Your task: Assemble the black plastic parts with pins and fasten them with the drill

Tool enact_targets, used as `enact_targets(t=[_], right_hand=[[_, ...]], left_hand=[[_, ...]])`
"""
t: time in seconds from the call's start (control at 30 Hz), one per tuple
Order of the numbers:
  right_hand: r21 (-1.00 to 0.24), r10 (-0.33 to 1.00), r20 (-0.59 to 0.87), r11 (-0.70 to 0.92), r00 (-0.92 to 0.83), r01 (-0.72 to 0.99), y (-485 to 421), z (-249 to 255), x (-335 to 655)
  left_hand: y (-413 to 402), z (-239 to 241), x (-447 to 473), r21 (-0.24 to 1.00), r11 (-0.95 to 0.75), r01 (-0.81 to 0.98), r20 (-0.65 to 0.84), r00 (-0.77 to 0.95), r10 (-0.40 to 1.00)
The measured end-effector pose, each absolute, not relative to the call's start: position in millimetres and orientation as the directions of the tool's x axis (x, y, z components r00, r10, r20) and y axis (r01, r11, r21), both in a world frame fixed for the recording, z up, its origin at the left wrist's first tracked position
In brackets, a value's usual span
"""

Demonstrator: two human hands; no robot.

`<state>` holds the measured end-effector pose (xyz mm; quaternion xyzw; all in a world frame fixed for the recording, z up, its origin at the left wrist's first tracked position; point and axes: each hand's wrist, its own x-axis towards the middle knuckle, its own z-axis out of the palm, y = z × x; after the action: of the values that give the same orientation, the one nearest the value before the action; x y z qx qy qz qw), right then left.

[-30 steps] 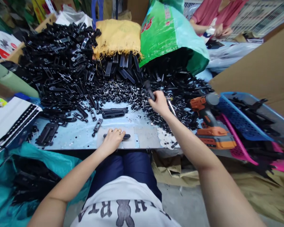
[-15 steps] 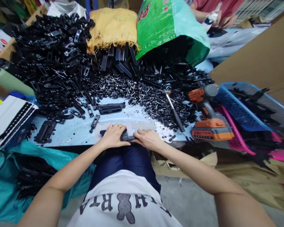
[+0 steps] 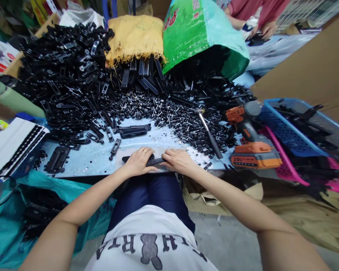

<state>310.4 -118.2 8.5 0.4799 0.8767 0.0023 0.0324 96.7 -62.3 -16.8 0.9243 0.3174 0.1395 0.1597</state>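
At the front edge of the table, both hands are on one long black plastic part lying over a pale board. My left hand covers its left half, fingers wrapped over it, with a ring on one finger. My right hand grips the right end, fingertips curled round it. Much of the part is hidden under the hands. Behind the left hand lie a folded black bracket assembly and a small black link. Black-headed pins are heaped beyond.
A hammer rests on the pins. To the right stand an orange cordless drill and a blue basket of black parts. A large heap of black links fills the back left. Another person's hand shows at the back right.
The view has shifted slightly. Both hands remain on the black part, with its left end showing a little more clearly beside my left hand.
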Motion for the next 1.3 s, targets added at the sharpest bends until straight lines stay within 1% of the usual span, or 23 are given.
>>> enact_targets(t=[0.07,0.13,0.17,0.2,0.27,0.3,0.37,0.43,0.5,0.57,0.6,0.63,0.67,0.73,0.77,0.83,0.93,1.03,1.1,1.17,1.23,1.3], right_hand=[[0.014,0.854,0.006,0.521,-0.521,0.854,-115.6,-3.7,318.6],[-0.016,0.866,0.049,0.499,-0.498,0.867,-116.7,-14.8,325.1],[-0.034,0.869,0.057,0.493,-0.491,0.869,-118.2,-19.2,327.7],[-0.052,0.871,0.059,0.491,-0.488,0.869,-119.6,-22.7,329.9],[-0.09,0.874,0.057,0.486,-0.483,0.869,-118.8,-25.7,333.4],[-0.105,0.879,0.063,0.476,-0.472,0.873,-115.1,-25.2,334.5],[-0.116,0.899,0.089,0.436,-0.428,0.892,-98.6,-21.1,334.8],[-0.102,0.926,0.116,0.372,-0.36,0.923,-70.4,-15.5,331.6],[-0.078,0.953,0.12,0.288,-0.278,0.954,-36.6,-11.3,324.9],[-0.056,0.981,0.085,0.178,-0.173,0.982,-6.3,-9.4,316.5],[-0.042,0.99,0.056,0.129,-0.126,0.991,5.3,-9.3,312.7],[-0.027,0.995,0.023,0.097,-0.097,0.995,13.9,-9.5,309.7],[-0.013,0.996,-0.008,0.088,-0.088,0.996,19.6,-10.1,307.8],[0.003,0.989,-0.05,0.137,-0.137,0.991,23.9,-11.9,307.6],[0.009,0.982,-0.063,0.179,-0.178,0.984,23.8,-12.9,308.9],[0.021,0.967,-0.08,0.245,-0.243,0.969,21.5,-14.5,312.6],[0.043,0.955,-0.096,0.284,-0.279,0.958,15.9,-14.4,317.0],[0.022,0.959,-0.066,0.277,-0.275,0.961,6.7,-12.3,319.3],[-0.044,0.966,-0.016,0.256,-0.257,0.966,-2.0,-11.7,321.5],[-0.146,0.973,0.035,0.23,-0.227,0.962,-11.6,-13.2,324.8],[-0.24,0.978,0.058,0.208,-0.2,0.948,-20.8,-16.9,328.4],[-0.281,0.979,0.049,0.206,-0.2,0.937,-29.3,-22.1,331.5]], left_hand=[[-27.0,-9.1,104.0,0.376,-0.685,0.624,0.175,0.678,0.714],[18.7,-4.4,111.7,0.356,-0.499,0.79,0.158,0.475,0.866],[41.8,-3.8,115.4,0.319,-0.413,0.853,0.152,0.384,0.911],[62.9,-4.3,119.1,0.269,-0.371,0.889,0.136,0.347,0.928],[95.1,-7.0,125.8,0.192,-0.396,0.898,0.096,0.385,0.918],[105.2,-8.3,128.5,0.174,-0.423,0.89,0.084,0.414,0.906],[113.8,-8.5,131.2,0.166,-0.458,0.873,0.083,0.45,0.889],[108.9,-4.8,127.9,0.175,-0.47,0.865,0.129,0.453,0.882],[91.7,0.7,117.3,0.243,-0.489,0.838,0.254,0.431,0.866],[63.1,3.5,100.0,0.38,-0.511,0.771,0.414,0.352,0.839],[45.6,2.6,89.7,0.458,-0.518,0.722,0.471,0.297,0.831],[26.9,-0.1,79.2,0.527,-0.507,0.682,0.497,0.236,0.835],[8.1,-4.4,69.0,0.59,-0.483,0.647,0.494,0.183,0.85],[-25.3,-16.2,51.9,0.685,-0.423,0.593,0.45,0.112,0.886],[-38.3,-22.5,46.0,0.709,-0.396,0.583,0.428,0.09,0.899],[-54.9,-33.0,39.8,0.718,-0.37,0.589,0.411,0.07,0.909],[-61.6,-39.8,41.0,0.674,-0.426,0.604,0.459,0.109,0.881],[-62.6,-38.5,44.9,0.562,-0.541,0.626,0.511,0.251,0.822],[-65.3,-37.3,45.2,0.439,-0.598,0.671,0.514,0.358,0.779],[-68.3,-37.9,42.7,0.328,-0.619,0.714,0.489,0.432,0.758],[-69.3,-40.4,38.1,0.268,-0.637,0.723,0.454,0.488,0.746],[-67.6,-43.9,32.6,0.247,-0.669,0.701,0.432,0.538,0.724]])
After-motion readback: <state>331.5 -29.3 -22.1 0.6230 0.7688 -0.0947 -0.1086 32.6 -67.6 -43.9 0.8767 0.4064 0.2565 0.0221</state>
